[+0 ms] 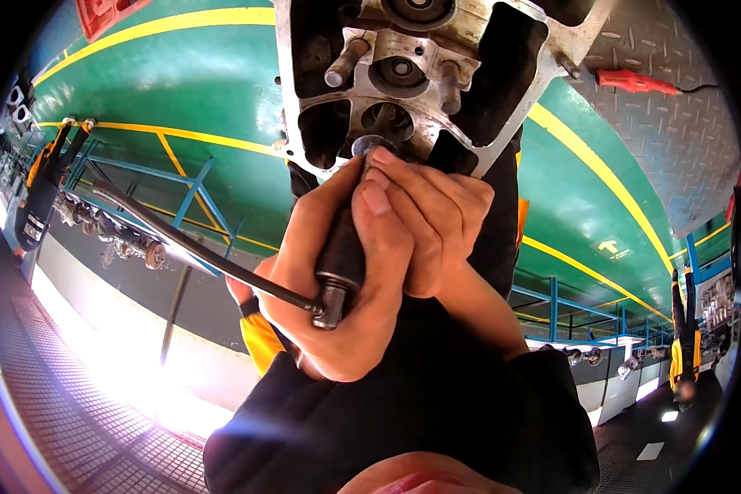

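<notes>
Red tool [638,81] lies on patterned plate [663,152]; left hand [370,305] partly covers socket [342,251].

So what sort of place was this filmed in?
Likely a mechanical workshop: there's an engine-like metal casting, machine parts beside blue frames, and yellow lines across a green floor.

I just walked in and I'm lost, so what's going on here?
A person's left hand grips a dark cylindrical socket with a long handle attached. The right hand has its fingertips at a round metal piece, by an opening in the metal casting. Whether that piece touches the casting is unclear.
</notes>
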Demonstrator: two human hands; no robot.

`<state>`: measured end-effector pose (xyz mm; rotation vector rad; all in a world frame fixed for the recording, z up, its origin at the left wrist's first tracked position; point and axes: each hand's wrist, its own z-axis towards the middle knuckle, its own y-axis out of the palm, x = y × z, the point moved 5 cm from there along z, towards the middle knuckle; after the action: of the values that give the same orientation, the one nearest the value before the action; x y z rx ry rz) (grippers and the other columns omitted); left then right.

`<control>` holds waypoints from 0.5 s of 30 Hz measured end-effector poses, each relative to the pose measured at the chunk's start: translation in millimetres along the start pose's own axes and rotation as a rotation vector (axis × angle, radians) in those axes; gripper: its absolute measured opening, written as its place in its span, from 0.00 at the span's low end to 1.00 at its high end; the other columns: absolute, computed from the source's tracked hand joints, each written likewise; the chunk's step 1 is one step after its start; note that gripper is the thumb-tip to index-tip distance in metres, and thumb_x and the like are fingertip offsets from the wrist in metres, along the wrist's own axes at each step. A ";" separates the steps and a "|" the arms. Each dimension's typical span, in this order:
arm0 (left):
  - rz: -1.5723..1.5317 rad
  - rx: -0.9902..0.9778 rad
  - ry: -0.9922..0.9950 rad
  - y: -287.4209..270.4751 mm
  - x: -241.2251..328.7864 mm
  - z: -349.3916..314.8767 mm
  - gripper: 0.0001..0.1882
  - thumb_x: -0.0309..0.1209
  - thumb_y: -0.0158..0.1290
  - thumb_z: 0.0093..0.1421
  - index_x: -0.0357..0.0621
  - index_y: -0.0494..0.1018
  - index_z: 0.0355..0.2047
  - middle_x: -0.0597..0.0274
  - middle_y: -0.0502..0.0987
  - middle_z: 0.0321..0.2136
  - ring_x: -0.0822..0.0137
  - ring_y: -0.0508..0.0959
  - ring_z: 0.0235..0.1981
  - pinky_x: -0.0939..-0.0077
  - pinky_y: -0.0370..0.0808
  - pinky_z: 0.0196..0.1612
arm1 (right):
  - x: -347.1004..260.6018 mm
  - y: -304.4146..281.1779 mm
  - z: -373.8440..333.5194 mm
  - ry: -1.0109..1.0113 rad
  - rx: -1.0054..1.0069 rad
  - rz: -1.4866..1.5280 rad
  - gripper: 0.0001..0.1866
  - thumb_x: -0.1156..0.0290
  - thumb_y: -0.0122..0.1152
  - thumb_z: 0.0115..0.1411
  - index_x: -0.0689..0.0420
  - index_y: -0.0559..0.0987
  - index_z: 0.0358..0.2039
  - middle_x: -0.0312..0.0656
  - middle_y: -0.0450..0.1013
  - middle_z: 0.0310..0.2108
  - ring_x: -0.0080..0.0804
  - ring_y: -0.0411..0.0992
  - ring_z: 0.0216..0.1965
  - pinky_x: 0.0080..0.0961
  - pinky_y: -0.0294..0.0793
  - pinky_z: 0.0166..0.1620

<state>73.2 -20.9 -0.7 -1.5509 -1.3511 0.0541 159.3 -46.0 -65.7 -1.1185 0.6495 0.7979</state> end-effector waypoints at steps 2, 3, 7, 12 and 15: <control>-0.043 -0.004 -0.013 2.9 -0.8 -0.5 0.12 0.25 0.61 0.62 0.28 0.80 0.43 0.52 0.84 0.29 0.73 0.82 0.29 0.82 0.78 0.37 | 1.9 0.2 -0.7 0.006 -0.017 -0.012 0.14 0.62 0.60 0.63 0.56 0.86 0.42 0.39 0.84 0.44 0.29 0.75 0.41 0.25 0.66 0.43; -0.016 -0.011 0.001 4.3 -1.3 -0.4 0.12 0.27 0.61 0.64 0.28 0.81 0.43 0.54 0.84 0.30 0.73 0.82 0.30 0.83 0.77 0.37 | 3.1 -0.4 -0.8 0.005 -0.012 0.007 0.14 0.62 0.60 0.63 0.57 0.86 0.42 0.39 0.84 0.44 0.29 0.75 0.41 0.26 0.66 0.43; 0.044 0.002 0.222 9.6 -2.2 3.9 0.12 0.28 0.60 0.65 0.29 0.81 0.42 0.54 0.84 0.31 0.71 0.82 0.30 0.82 0.77 0.39 | 8.5 -1.6 0.8 -0.055 -0.014 0.017 0.13 0.65 0.61 0.63 0.59 0.84 0.43 0.43 0.84 0.44 0.32 0.75 0.41 0.27 0.67 0.43; 0.038 -0.082 0.244 4.8 -8.2 8.8 0.13 0.25 0.61 0.63 0.27 0.79 0.45 0.49 0.84 0.30 0.70 0.83 0.30 0.79 0.79 0.38 | 11.0 -2.2 2.3 -0.082 -0.120 0.008 0.13 0.66 0.59 0.65 0.60 0.81 0.45 0.44 0.83 0.46 0.32 0.76 0.42 0.29 0.65 0.45; -0.080 -0.056 0.149 3.8 -11.2 11.3 0.10 0.23 0.60 0.64 0.27 0.80 0.43 0.54 0.84 0.30 0.75 0.80 0.30 0.81 0.78 0.38 | 9.2 -0.5 3.7 -0.082 -0.137 -0.048 0.14 0.64 0.58 0.64 0.57 0.82 0.46 0.40 0.83 0.47 0.29 0.76 0.43 0.27 0.62 0.47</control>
<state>64.9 -21.4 -14.7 -1.5146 -1.3046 -0.1474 165.2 -40.6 -71.6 -1.2148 0.5029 0.8524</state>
